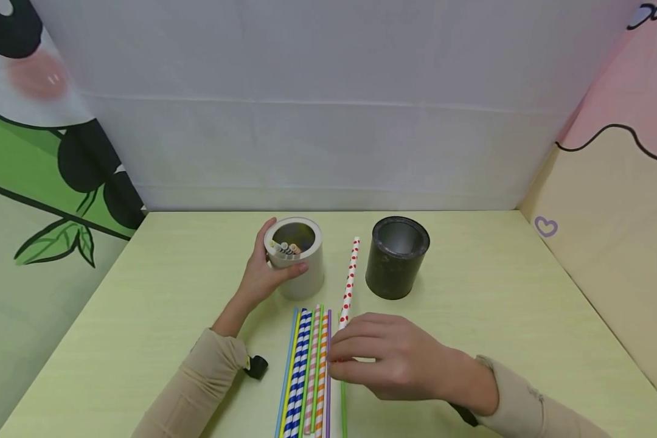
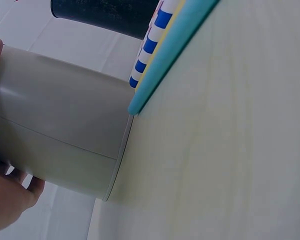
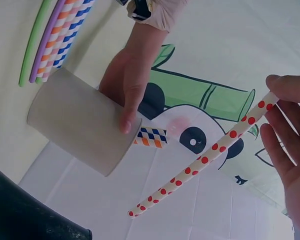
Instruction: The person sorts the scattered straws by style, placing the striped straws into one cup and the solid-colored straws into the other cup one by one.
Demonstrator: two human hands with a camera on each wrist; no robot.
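A white cylindrical cup [image 1: 306, 281] stands on the table, with my left hand [image 1: 258, 277] gripping it from the left, thumb across the front. Several short-looking straw ends [image 1: 287, 248] show inside its mouth. My right hand [image 1: 399, 359] pinches a white paper straw with red dots [image 1: 350, 280] near its lower end. In the right wrist view that dotted straw [image 3: 205, 159] slants between thumb and fingers, its far end free. Beside the right fingertips lies a row of straws [image 1: 305, 377]: blue, yellow, green, purple, and striped ones.
A black cylindrical cup [image 1: 395, 267] stands to the right of the white one. One green straw [image 1: 344, 407] lies apart from the row, partly under the right hand. A pale cloth wall [image 1: 328, 152] rises behind the table, with printed panels at both sides.
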